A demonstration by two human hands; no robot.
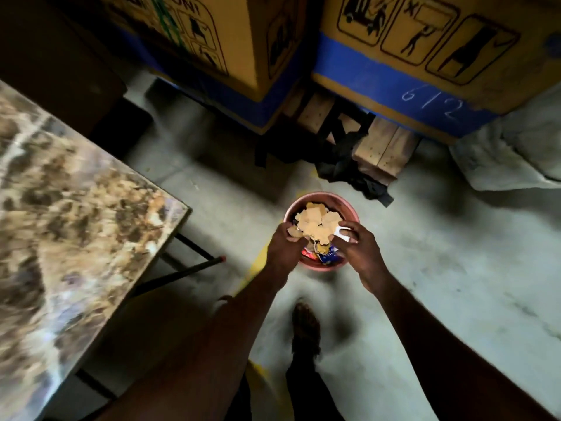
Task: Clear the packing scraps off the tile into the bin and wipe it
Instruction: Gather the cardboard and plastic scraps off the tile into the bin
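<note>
Cartons [409, 50], pallet [379, 147] and black cloth [358, 177] crowd the bin [321, 265].

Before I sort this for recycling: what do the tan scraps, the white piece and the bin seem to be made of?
The tan scraps look like cardboard: matte, flat, ragged-edged. The white piece under the right hand looks like smooth moulded plastic, though blur leaves it open. The bin seems to be pinkish plastic with a plain rounded rim. The left hand holds scraps too.
</note>
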